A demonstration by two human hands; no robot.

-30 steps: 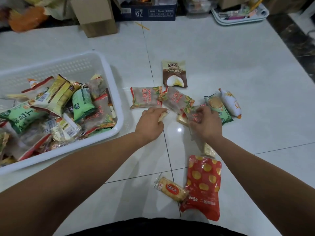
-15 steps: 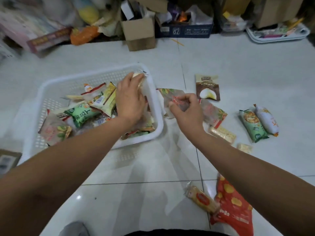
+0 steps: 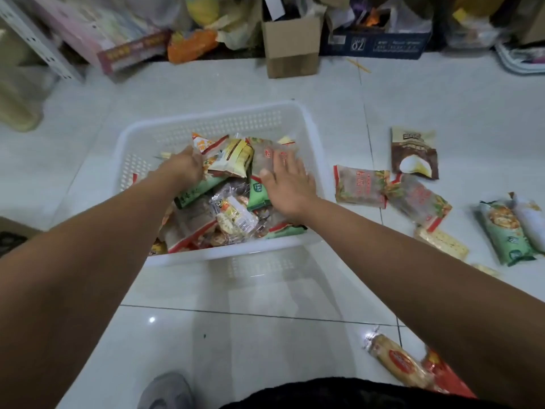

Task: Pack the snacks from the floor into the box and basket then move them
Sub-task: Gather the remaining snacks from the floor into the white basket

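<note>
A white perforated basket (image 3: 295, 113) sits on the tiled floor, filled with several snack packs. Both my hands are inside it. My left hand (image 3: 184, 166) reaches among the packs at the left, beside a yellow pack (image 3: 236, 157); its fingers are hidden, so its grip is unclear. My right hand (image 3: 287, 184) lies flat with straight fingers on a clear red-lettered pack (image 3: 265, 157) it has just laid down. On the floor to the right lie more snacks: two clear red-edged packs (image 3: 359, 185), a brown pack (image 3: 414, 153), green and white packs (image 3: 504, 231) and crackers (image 3: 442, 243).
A biscuit pack (image 3: 395, 360) and a red bag (image 3: 445, 376) lie near my right forearm. Cardboard boxes (image 3: 290, 45), a blue box (image 3: 374, 44) and clutter line the far wall. A cardboard box corner (image 3: 14, 228) shows at the left edge. My shoe (image 3: 165, 391) is below.
My right hand carried a clear pack from the floor into the basket and let it go. My left hand moved deeper into the basket. The view shifted left.
</note>
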